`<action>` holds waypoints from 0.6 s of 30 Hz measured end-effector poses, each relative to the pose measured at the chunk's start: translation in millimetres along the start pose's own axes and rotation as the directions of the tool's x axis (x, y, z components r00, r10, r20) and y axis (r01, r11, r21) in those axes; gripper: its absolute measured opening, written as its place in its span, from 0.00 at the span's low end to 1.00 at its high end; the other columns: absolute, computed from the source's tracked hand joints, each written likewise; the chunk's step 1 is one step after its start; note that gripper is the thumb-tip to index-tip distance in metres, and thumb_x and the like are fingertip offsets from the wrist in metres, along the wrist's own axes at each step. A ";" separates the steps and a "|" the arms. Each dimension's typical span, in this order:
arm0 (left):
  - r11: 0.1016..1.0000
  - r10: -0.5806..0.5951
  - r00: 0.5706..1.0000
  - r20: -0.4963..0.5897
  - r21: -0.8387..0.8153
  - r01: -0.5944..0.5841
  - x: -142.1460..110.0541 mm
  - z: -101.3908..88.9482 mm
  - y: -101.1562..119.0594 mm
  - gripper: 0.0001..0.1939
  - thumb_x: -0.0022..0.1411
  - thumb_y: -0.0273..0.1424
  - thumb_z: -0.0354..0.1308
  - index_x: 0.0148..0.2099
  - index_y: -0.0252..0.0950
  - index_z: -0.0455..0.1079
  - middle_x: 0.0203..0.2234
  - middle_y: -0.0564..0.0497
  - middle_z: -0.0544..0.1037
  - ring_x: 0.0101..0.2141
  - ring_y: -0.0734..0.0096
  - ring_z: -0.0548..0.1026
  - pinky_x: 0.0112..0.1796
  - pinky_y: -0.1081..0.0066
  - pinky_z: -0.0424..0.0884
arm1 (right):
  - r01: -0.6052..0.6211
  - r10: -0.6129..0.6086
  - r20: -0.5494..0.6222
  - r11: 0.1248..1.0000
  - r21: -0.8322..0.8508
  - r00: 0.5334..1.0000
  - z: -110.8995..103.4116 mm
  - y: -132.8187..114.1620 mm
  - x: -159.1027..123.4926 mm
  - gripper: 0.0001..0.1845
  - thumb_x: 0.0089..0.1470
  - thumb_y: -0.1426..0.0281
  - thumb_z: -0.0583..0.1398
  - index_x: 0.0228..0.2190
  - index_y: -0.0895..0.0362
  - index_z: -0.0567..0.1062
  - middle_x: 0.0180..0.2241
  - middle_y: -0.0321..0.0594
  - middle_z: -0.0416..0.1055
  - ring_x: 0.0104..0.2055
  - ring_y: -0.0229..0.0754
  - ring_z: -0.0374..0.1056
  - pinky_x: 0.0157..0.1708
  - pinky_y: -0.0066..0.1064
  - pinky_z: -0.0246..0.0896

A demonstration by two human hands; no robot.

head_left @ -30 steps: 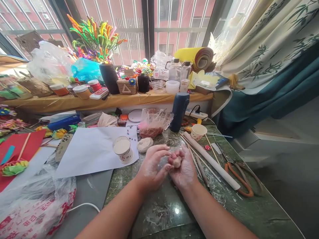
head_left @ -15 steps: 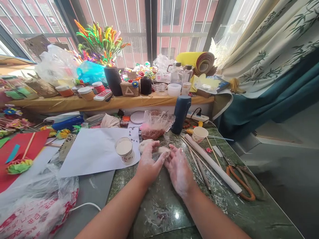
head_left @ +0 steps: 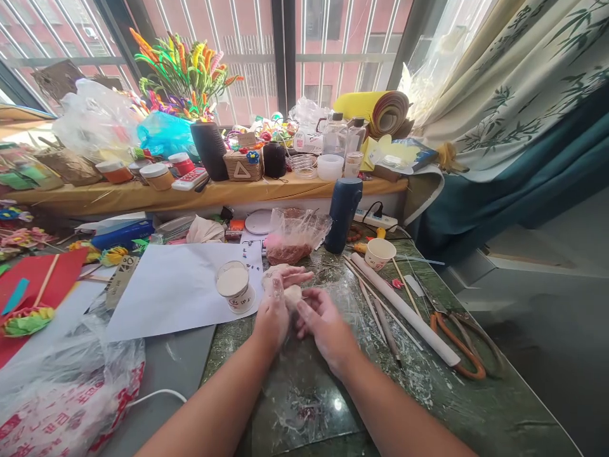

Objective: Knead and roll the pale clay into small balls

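Between my two hands is a small lump of off-white dough [head_left: 293, 294]. My left hand [head_left: 272, 317] holds it from the left, with its fingers stretched over the far side. My right hand [head_left: 328, 325] pinches the near right side between thumb and fingers. White powder coats the skin of both hands. Just behind my left fingers lies a larger pale lump [head_left: 272, 274], partly covered by them. To the left, a paper cup of off-white powder [head_left: 233, 280] stands on a white sheet of paper [head_left: 176, 289].
At right lie a pale rolling pin [head_left: 409, 311], thin sticks [head_left: 390, 303] and orange-handled scissors [head_left: 457, 346]. Another paper cup [head_left: 380, 252] stands near the pin's far end. A dark blue bottle [head_left: 343, 216] and a plastic bag of brown material [head_left: 292, 244] are behind my hands.
My right hand has turned and closed into a pinch on the dough. My left hand has tilted more upright. The view has shifted slightly.
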State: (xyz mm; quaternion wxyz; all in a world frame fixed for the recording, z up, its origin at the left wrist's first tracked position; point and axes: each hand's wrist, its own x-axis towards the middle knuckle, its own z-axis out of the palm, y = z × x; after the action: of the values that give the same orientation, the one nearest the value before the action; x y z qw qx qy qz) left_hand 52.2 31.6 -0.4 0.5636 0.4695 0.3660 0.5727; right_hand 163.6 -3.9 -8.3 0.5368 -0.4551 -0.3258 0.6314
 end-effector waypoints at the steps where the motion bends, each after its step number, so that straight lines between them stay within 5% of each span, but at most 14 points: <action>1: 1.000 -0.015 0.996 0.090 -0.008 0.016 -1.4 0.8 0.9 0.33 0.67 0.60 0.45 0.53 0.38 0.72 0.48 0.41 0.82 0.55 0.54 0.75 0.59 0.55 0.66 | 0.051 -0.047 0.051 0.995 -0.086 0.998 -1.0 0.9 -1.3 0.25 0.52 0.54 0.69 0.45 0.54 0.72 0.35 0.38 0.75 0.33 0.42 0.71 0.31 0.34 0.67; 4: 0.999 -0.054 0.954 0.296 0.017 0.051 -5.1 2.9 4.3 0.40 0.67 0.61 0.39 0.56 0.34 0.75 0.55 0.39 0.78 0.60 0.50 0.71 0.64 0.53 0.58 | 0.239 -0.203 0.150 0.929 -0.283 0.968 -2.7 -0.3 -6.5 0.23 0.56 0.56 0.66 0.50 0.52 0.74 0.45 0.42 0.77 0.48 0.48 0.72 0.46 0.37 0.66; 6: 0.998 -0.058 0.948 0.311 0.027 0.053 -6.9 3.7 6.3 0.42 0.68 0.61 0.36 0.55 0.34 0.76 0.58 0.39 0.76 0.62 0.49 0.68 0.65 0.54 0.57 | 0.246 -0.208 0.165 0.933 -0.262 0.964 -1.6 -2.4 -8.6 0.21 0.57 0.55 0.66 0.48 0.52 0.75 0.43 0.42 0.78 0.45 0.48 0.73 0.44 0.36 0.66; 10: 0.986 -0.144 0.972 0.185 -0.058 0.158 -7.9 4.1 5.9 0.39 0.65 0.62 0.42 0.54 0.38 0.75 0.57 0.41 0.77 0.55 0.51 0.74 0.53 0.57 0.72 | -0.014 -0.006 0.125 0.987 0.160 0.992 2.3 -10.6 -7.6 0.21 0.58 0.49 0.61 0.35 0.54 0.74 0.29 0.37 0.75 0.24 0.39 0.67 0.20 0.29 0.59; 14: 0.986 -0.127 0.990 0.056 -0.105 0.132 -3.8 4.4 3.0 0.32 0.63 0.60 0.52 0.48 0.37 0.77 0.52 0.41 0.79 0.54 0.54 0.74 0.55 0.60 0.70 | -0.173 0.080 0.192 0.827 0.534 0.978 -4.2 -27.1 -2.8 0.25 0.58 0.47 0.60 0.35 0.58 0.77 0.34 0.44 0.76 0.29 0.41 0.70 0.23 0.29 0.63; 18: 0.957 -0.150 0.983 0.109 -0.234 0.172 1.2 5.2 3.9 0.36 0.65 0.61 0.47 0.53 0.37 0.76 0.57 0.40 0.77 0.60 0.52 0.70 0.61 0.57 0.63 | -0.236 0.141 0.197 0.736 0.635 0.970 -14.5 -34.7 1.1 0.30 0.59 0.45 0.57 0.23 0.58 0.76 0.22 0.39 0.70 0.21 0.37 0.64 0.18 0.26 0.55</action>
State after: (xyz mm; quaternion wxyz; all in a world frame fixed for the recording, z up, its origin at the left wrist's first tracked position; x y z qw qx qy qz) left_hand 56.0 31.9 5.0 0.6773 0.3913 0.3044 0.5436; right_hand 190.1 3.3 17.3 0.5714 -0.2258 -0.0728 0.7856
